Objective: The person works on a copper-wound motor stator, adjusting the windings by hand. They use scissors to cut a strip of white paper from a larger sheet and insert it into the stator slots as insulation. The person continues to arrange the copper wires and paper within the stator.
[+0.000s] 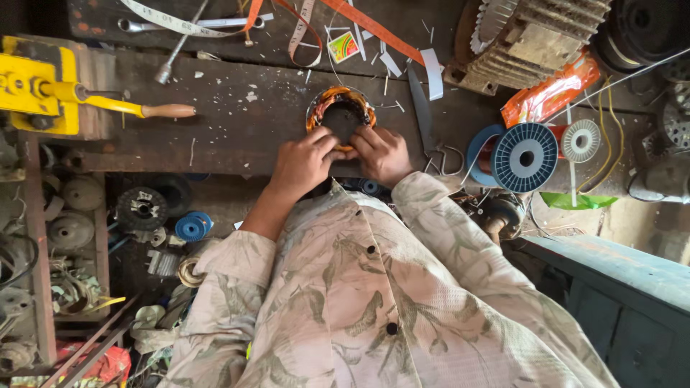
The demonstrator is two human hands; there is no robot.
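Copper-wound round motor stator (340, 115) is gripped at its near rim by left hand (302, 162) and right hand (382, 152); winding work is judged underway, with steady fingertip control required.

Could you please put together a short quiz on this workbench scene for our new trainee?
1. True or false: both hands touch the round wound coil on the dark wooden bench.
2. Which lies nearest the right hand? A) the yellow hand-crank tool B) the blue wire spool C) the orange packet
3. Fill in: the coil's windings are ____ coloured.

Key
1. True: the left hand and the right hand both rest on its near edge.
2. B.
3. Copper-orange.
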